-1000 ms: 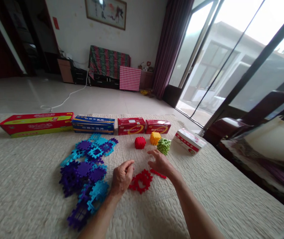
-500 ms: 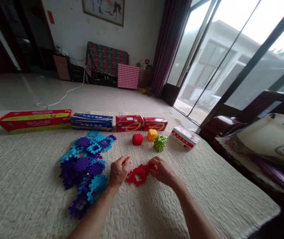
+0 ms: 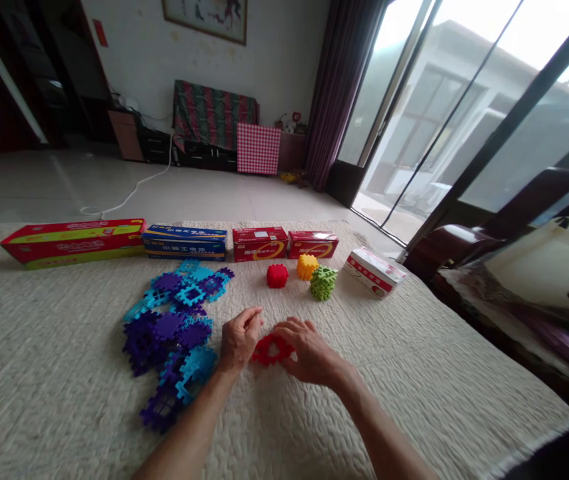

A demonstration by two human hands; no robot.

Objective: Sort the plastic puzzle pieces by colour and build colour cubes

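Observation:
Red toothed plastic pieces [image 3: 268,351] lie on the cream quilted cover between my hands. My right hand [image 3: 309,350] reaches over their right side, its fingers spread and touching them, partly hiding them. My left hand [image 3: 240,339] rests at their left edge with its fingers curled together; whatever the fingers may hold is hidden. Beyond the hands stand a red block [image 3: 277,276], a yellow block [image 3: 307,267] and a green block [image 3: 323,283]. To the left of my left hand spreads a pile of purple and light blue toothed pieces [image 3: 169,327].
Along the cover's far edge stand a long red and green box [image 3: 77,245], a blue box [image 3: 184,244] and two red boxes [image 3: 259,245]. A white and red box [image 3: 374,272] sits at the right. Dark wooden furniture [image 3: 457,243] borders the cover's right side.
My right hand has moved left over the red pieces, and its fingers have spread. The red piece that extended to the right is no longer visible there. The camera view has shifted slightly.

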